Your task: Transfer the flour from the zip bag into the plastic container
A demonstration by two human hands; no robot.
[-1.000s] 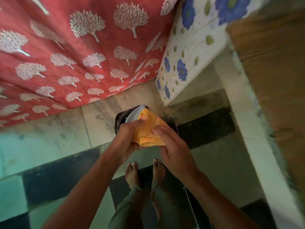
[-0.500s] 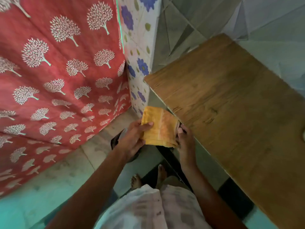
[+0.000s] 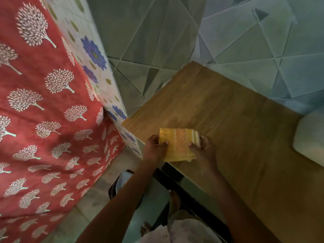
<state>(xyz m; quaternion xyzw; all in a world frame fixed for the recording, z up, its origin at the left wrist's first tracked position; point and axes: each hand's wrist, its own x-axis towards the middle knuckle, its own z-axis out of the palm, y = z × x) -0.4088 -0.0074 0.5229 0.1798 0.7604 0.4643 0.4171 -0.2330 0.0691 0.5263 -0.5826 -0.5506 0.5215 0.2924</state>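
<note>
Two hands, left [image 3: 155, 149] & right [image 3: 204, 150], pinch folded yellow cloth [image 3: 178, 144] w/ curled fingers at wooden table [image 3: 245, 137] edge.

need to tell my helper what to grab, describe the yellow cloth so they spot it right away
Find the wooden table against the grey tiled wall. At its near left corner, both hands, left and right, hold a folded yellow cloth. It is the only bright yellow-orange striped thing there; the other thing on the table is a white object at the right.
</note>
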